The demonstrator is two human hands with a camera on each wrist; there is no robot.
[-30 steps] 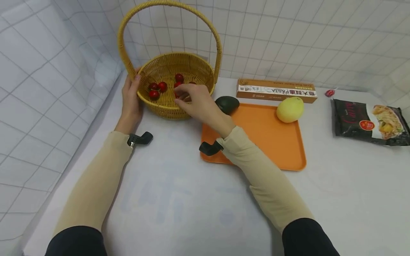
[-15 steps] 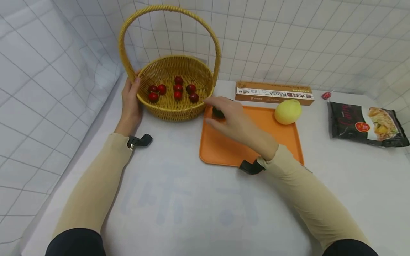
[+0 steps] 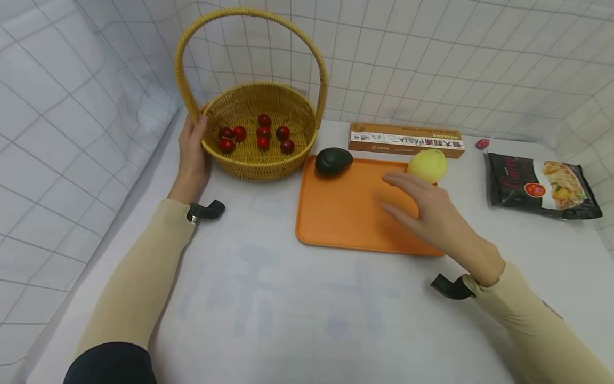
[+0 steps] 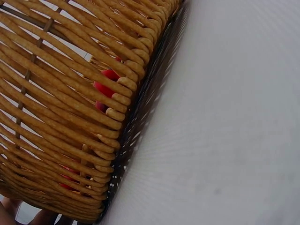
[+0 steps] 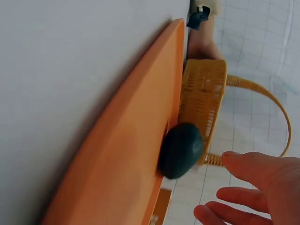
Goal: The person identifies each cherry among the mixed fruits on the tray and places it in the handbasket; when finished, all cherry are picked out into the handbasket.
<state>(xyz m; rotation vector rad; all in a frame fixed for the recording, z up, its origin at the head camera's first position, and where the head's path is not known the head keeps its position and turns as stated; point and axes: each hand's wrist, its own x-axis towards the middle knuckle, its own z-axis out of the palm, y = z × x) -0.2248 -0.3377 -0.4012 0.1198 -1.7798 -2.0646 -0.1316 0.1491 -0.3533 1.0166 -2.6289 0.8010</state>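
At the back left stands a yellow wicker basket [image 3: 261,170] with a tall hoop handle. Several red cherries [image 3: 263,142] lie on its floor; some show through the weave in the left wrist view. My left hand [image 3: 193,154] grips the basket's left side at the rim, thumb in front and the other fingers largely hidden. My right hand [image 3: 431,210] hovers over the right part of an orange tray [image 3: 345,213], holding nothing, thumb and fingers spread apart. A dark green avocado [image 3: 333,161] rests at the tray's back left corner. Just behind the right fingers sits a yellow lemon [image 3: 428,165].
Behind the tray lies a long brown pasta box [image 3: 405,140]. Farther right are a small red item [image 3: 482,143] and a black food packet [image 3: 542,186]. White gridded sheeting [image 3: 431,64] rises at the back and left of the white table.
My right hand has withdrawn from inside the basket and swept right over the tray, its fingers spreading. More cherries now show in the basket. My left hand has stayed on the rim.
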